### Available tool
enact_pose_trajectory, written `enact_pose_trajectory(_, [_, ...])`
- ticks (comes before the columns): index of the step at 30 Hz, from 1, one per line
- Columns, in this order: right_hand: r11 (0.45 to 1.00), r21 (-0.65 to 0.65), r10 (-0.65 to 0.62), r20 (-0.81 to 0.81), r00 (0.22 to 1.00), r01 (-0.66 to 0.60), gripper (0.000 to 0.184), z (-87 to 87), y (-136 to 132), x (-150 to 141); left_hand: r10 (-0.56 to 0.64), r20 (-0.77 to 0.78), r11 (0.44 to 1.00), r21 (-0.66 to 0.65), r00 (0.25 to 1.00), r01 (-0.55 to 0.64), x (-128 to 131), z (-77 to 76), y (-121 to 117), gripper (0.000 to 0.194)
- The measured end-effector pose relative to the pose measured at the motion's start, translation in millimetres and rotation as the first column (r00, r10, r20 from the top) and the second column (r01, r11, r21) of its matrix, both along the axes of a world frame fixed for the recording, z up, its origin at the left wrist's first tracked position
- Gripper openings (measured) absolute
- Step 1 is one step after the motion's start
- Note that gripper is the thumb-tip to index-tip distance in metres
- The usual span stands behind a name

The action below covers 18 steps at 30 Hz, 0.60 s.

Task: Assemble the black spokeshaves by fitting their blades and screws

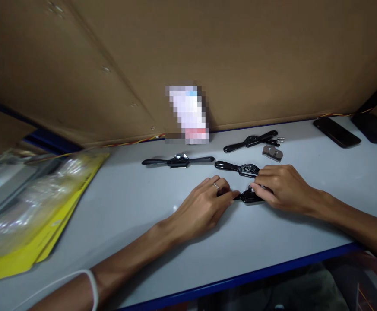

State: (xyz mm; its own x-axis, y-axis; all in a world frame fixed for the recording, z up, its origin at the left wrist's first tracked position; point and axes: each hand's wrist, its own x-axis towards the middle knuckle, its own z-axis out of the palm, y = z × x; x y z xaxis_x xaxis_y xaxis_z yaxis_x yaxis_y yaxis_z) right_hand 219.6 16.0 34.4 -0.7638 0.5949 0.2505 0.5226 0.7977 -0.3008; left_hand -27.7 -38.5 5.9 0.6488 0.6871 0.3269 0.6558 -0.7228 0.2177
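Observation:
Several black spokeshaves lie on a pale grey table (pixel 136 203). My left hand (pixel 204 205) and my right hand (pixel 280 185) both close on the nearest spokeshave (pixel 248 196), the left on its left handle, the right pinching its middle. A ring shows on the left hand. Just behind lies a second spokeshave (pixel 236 167). A third spokeshave (pixel 178 161) sits further left. A fourth spokeshave (pixel 249 141) lies at the back, with a small metal blade (pixel 272 153) and tiny screws (pixel 279 140) beside it.
A brown cardboard wall (pixel 207 56) backs the table. Yellow-backed plastic packaging (pixel 36 207) is piled at the left. A blurred-out item (pixel 190 114) stands against the cardboard. A dark phone (pixel 336 132) and another dark object (pixel 374 127) rest at the far right. The table's blue edge (pixel 240 280) runs along the front.

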Motion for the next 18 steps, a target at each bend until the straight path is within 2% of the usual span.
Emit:
enact_pose_trajectory(4, [0.991, -0.124, 0.046, -0.03, 0.998, -0.05, 0.039, 1.7, -1.0, -2.3, -0.003, 0.012, 1.0, 0.012, 1.0, 0.003, -0.3, -0.3, 0.3, 0.03])
enact_pose_trajectory(8, [0.997, -0.037, -0.075, -0.028, 0.997, 0.074, 0.044, 2.1, 2.7, -0.9, 0.001, 0.017, 1.0, 0.013, 1.0, -0.001, -1.0, -0.8, 0.3, 0.03])
enact_pose_trajectory(10, [0.991, -0.052, -0.124, -0.065, 0.99, 0.121, 0.046, 3.5, 5.0, 0.6, -0.004, 0.011, 1.0, 0.004, 1.0, 0.004, -1.2, -1.1, 0.3, 0.031])
enact_pose_trajectory(14, [0.971, -0.227, -0.111, -0.141, 0.984, 0.077, 0.042, 7.6, 5.5, 0.4, -0.006, 0.008, 1.0, 0.005, 1.0, 0.006, -1.1, -1.7, 0.1, 0.029])
enact_pose_trajectory(18, [0.925, -0.378, -0.088, -0.125, 0.988, 0.035, 0.034, 6.9, 3.4, -3.5, -0.005, 0.019, 1.0, 0.005, 1.0, 0.005, -0.8, -2.2, 0.0, 0.029])
